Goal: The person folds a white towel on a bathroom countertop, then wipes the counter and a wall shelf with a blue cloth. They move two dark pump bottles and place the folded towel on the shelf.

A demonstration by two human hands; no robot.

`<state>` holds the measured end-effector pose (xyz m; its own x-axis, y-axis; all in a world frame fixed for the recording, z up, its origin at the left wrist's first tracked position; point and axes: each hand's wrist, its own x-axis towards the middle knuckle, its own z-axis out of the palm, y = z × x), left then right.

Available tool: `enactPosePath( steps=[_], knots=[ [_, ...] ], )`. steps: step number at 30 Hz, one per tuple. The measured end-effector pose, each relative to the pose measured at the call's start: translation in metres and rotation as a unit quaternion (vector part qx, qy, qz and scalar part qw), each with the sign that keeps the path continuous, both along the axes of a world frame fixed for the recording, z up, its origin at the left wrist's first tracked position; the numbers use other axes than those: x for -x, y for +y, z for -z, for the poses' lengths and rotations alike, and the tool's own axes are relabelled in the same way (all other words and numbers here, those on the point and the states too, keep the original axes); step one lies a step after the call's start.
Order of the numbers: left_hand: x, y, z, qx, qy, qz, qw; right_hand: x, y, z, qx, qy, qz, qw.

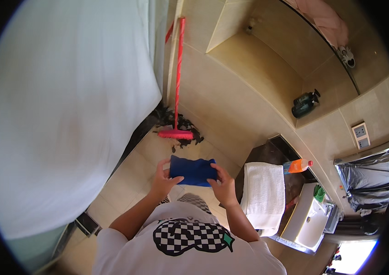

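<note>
A folded dark blue cloth (193,171) is stretched between my two hands, in front of my chest and above the tiled floor. My left hand (164,178) pinches its left edge, thumb on the near side. Its right edge is gripped by my right hand (222,182), with the thumb over the near corner. The cloth's upper edge looks slightly wavy. Beyond it, a pink broom (176,133) with a long red handle leans against the wall, bristles down by a heap of dark debris (194,132).
On the right, a dark counter (266,153) bears a folded white towel (264,196), an orange drink bottle (297,166) and a white sink (313,220) with a green cloth (318,193). Dark pump bottles (304,104) stand in the wall niche. A large white curtain (67,103) hangs at left.
</note>
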<state>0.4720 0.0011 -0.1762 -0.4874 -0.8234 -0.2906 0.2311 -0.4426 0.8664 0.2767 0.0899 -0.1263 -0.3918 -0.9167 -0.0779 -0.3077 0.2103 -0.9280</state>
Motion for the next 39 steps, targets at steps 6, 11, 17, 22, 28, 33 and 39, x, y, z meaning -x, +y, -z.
enactPosePath(
  steps=[6,11,17,22,28,33,39],
  knots=[
    [0.079,-0.089,-0.014,0.393,-0.059,0.177,0.901,0.051,-0.028,-0.004,0.01,0.073,0.185,0.98],
    [0.173,-0.126,-0.013,0.427,-0.08,0.207,0.876,0.123,-0.052,-0.015,0.016,0.175,0.222,0.959],
    [0.291,-0.187,-0.019,0.567,-0.099,0.097,0.812,0.234,-0.09,0.006,0.142,-0.066,0.217,0.964],
    [0.357,-0.236,-0.048,0.295,-0.095,0.179,0.934,0.306,-0.178,-0.014,0.124,0.028,0.249,0.96],
    [0.42,-0.305,-0.029,0.457,-0.184,-0.012,0.87,0.369,-0.278,0.003,0.086,0.12,0.269,0.952],
    [0.436,-0.372,-0.024,0.56,-0.32,-0.072,0.761,0.367,-0.333,0.011,0.109,0.419,0.19,0.881],
    [0.417,-0.377,-0.017,0.697,-0.289,0.075,0.652,0.325,-0.343,0.038,0.001,0.519,0.046,0.853]
  ],
)
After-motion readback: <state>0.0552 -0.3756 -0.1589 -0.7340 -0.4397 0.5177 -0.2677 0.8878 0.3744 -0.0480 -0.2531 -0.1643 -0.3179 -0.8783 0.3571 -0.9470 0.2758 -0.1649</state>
